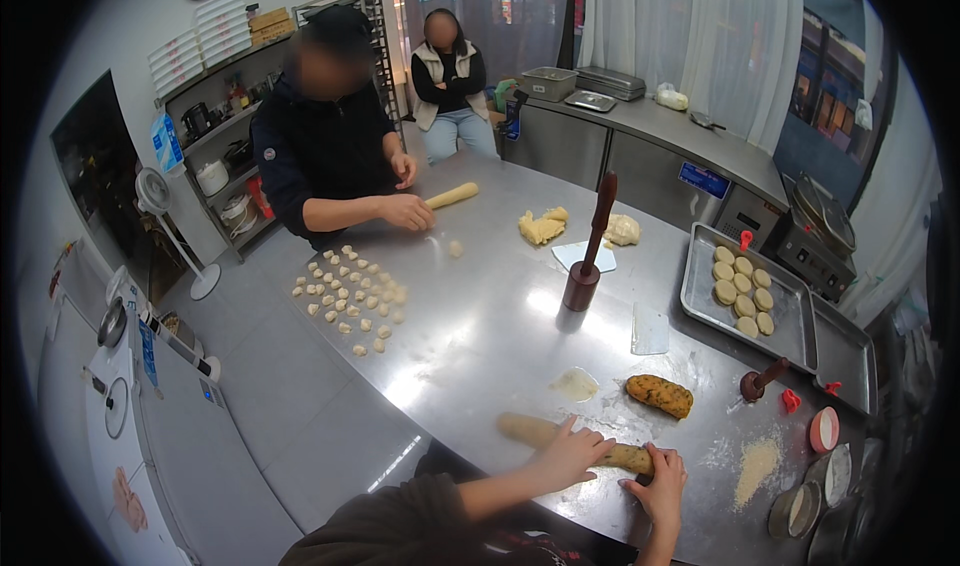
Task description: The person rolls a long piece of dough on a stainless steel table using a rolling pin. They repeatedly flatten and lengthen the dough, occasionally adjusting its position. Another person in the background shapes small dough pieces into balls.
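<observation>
A long log of dough with dark flecks lies along the near edge of the steel table. My left hand rests on its middle, fingers spread over the top. My right hand grips the log's right end between thumb and fingers. The left stretch of the log looks blurred. Just beyond my hands lies a thick orange-brown roll with dark green flecks, and left of it a pale wet patch. A heap of light crumbs is spread right of my right hand.
Across the steel table, a co-worker's hand touches a dough rope near many small dough pieces. A wooden press stands mid-table. Trays, one holding round cakes, and bowls stand right. Another person sits behind.
</observation>
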`<state>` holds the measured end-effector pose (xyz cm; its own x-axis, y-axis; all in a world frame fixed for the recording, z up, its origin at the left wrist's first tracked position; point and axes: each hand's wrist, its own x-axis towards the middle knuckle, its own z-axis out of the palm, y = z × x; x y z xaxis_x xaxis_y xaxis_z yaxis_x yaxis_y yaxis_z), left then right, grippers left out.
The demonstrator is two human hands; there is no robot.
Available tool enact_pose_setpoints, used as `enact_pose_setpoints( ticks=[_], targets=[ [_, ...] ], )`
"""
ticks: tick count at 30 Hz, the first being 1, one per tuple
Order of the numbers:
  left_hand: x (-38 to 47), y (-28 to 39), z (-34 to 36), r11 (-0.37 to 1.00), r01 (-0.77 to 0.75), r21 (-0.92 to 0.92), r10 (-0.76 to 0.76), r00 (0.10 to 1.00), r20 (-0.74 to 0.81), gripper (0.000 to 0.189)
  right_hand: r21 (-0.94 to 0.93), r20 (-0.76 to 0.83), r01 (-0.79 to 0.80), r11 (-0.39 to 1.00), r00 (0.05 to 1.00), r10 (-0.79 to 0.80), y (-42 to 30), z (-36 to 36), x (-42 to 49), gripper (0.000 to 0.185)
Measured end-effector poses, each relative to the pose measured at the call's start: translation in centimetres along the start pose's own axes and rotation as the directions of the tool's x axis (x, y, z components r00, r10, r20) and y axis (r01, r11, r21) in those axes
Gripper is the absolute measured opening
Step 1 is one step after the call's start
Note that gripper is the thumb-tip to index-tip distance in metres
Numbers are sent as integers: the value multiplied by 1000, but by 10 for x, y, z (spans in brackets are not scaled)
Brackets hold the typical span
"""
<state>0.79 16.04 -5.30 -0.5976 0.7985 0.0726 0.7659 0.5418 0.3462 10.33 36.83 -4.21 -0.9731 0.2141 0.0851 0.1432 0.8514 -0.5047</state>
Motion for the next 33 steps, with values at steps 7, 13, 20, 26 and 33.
enact_pose_setpoints(
  ticks=[7, 13, 20, 26, 33],
  targets=[
    [0, 1, -2, 1000, 2, -2, -2, 1000, 7, 70, 6, -3, 3, 1000, 1000, -3, 0, 0, 0, 81],
    [0, 1, -2, 1000, 2, -3, -2, 1000, 4, 70, 6, -4, 7, 1000, 1000, -7, 0, 0, 0, 81],
    [0, 0, -2, 1000, -6, 14, 7, 1000, -14, 69, 12, 8, 3, 1000, 1000, -3, 0, 0, 0, 81],
    [-1, 1, -2, 1000, -13, 21, 14, 999, -32, 68, -19, -26, 42, 999, 999, -43, -2, -1, 0, 78],
    [-1, 1, -2, 999, -12, 34, 13, 1000, -27, 68, 9, 8, 7, 1000, 1000, -7, -1, -1, 0, 81]
  ],
)
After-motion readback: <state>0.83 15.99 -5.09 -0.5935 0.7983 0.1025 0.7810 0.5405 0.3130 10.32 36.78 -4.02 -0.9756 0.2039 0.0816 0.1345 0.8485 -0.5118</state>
